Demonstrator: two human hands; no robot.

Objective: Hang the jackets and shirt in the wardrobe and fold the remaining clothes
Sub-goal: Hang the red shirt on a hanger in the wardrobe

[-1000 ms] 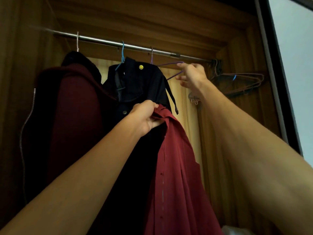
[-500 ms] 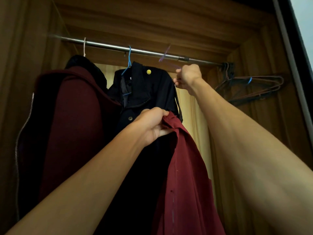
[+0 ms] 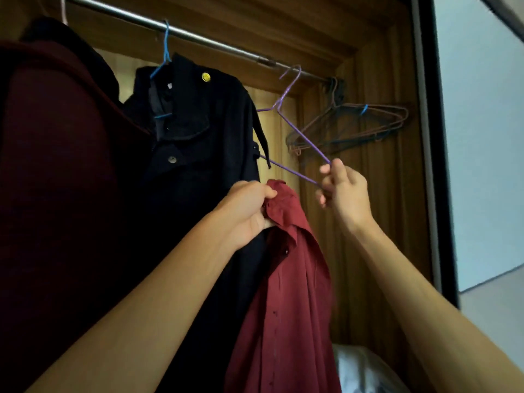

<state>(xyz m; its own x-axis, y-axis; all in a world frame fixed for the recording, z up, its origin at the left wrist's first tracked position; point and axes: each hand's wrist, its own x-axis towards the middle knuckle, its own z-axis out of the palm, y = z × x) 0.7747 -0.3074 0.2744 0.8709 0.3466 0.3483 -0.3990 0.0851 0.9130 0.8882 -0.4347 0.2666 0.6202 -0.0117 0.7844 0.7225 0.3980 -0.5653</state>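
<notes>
My left hand (image 3: 246,211) grips the collar of a dark red shirt (image 3: 286,293), which hangs down below it. My right hand (image 3: 344,194) pinches the corner of a purple wire hanger (image 3: 295,131), held off the rail and tilted, just above the shirt's collar. Its far end is hidden behind a black jacket (image 3: 204,154) that hangs on a blue hanger (image 3: 164,55) from the steel rail (image 3: 198,38). A maroon hooded jacket (image 3: 56,165) hangs at the left.
Several bare wire hangers (image 3: 348,126) bunch at the rail's right end against the wooden wardrobe wall (image 3: 391,194). Something pale and white (image 3: 363,370) lies low at the right. The wardrobe's dark door frame (image 3: 436,165) borders the right.
My right hand took the purple hanger off the rail and brought it down toward the shirt collar. My left hand kept its grip on the shirt.
</notes>
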